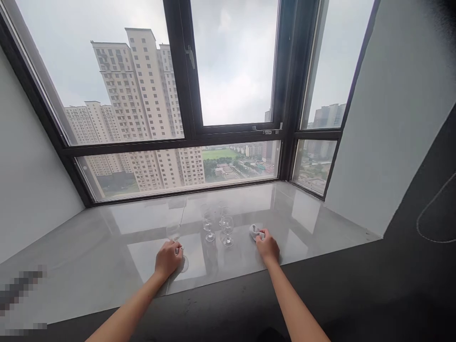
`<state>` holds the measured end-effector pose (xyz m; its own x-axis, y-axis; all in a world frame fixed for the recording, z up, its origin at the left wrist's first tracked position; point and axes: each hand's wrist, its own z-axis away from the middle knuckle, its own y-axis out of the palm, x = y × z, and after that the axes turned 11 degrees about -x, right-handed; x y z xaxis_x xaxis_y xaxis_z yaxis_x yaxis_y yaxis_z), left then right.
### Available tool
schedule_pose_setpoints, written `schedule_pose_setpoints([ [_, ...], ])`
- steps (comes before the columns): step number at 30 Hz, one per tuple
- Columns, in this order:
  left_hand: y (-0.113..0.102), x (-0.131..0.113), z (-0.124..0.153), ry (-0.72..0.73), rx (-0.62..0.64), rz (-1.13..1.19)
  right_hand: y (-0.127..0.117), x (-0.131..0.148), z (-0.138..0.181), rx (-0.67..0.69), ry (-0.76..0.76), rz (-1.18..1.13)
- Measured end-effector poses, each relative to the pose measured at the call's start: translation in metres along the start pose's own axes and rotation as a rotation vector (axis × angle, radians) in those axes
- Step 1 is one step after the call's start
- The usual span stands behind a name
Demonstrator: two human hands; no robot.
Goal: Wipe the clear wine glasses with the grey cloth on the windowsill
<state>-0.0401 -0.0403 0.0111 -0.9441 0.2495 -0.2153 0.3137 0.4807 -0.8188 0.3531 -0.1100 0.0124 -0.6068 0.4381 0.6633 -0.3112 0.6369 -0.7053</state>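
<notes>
My left hand point(168, 259) is closed round the stem of a clear wine glass point(173, 231). Its bowl shows beyond my fingers, and a round foot seems to show to their right; the stem is hidden. In my right hand point(268, 245) a crumpled white cloth point(255, 232) is pinched, close above or on the sill. Between my hands, a stemmed glass point(209, 226) stands upright, with another stemmed glass point(227, 230) to its right. A fainter glass point(223, 216) shows just behind them.
The glossy grey tiled window sill point(235, 263) reflects the sky and has a front edge toward me. Dark window frames point(188, 137) border it at the back. A pale wall point(384, 114) stands on the right, and a white cord point(422, 232) hangs at the far right.
</notes>
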Motion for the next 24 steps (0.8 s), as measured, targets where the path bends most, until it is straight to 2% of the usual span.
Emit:
schedule_pose_setpoints([
  [3, -0.005, -0.022, 0.018, 0.082, 0.005, 0.069, 0.000, -0.001, 0.001, 0.007, -0.003, -0.009],
  [6, -0.012, -0.029, 0.024, 0.098, -0.010, 0.108, 0.000, -0.003, 0.001, 0.016, -0.003, -0.015],
  [10, -0.016, -0.030, 0.022, 0.070, -0.046, 0.099, 0.002, -0.006, 0.003, 0.017, -0.029, -0.006],
  [15, -0.009, -0.027, 0.022, 0.003, -0.073, 0.088, 0.006, -0.012, 0.003, 0.038, -0.120, 0.026],
  [24, -0.001, -0.021, 0.019, -0.057, -0.090, 0.081, 0.012, -0.013, 0.000, 0.041, -0.105, 0.005],
])
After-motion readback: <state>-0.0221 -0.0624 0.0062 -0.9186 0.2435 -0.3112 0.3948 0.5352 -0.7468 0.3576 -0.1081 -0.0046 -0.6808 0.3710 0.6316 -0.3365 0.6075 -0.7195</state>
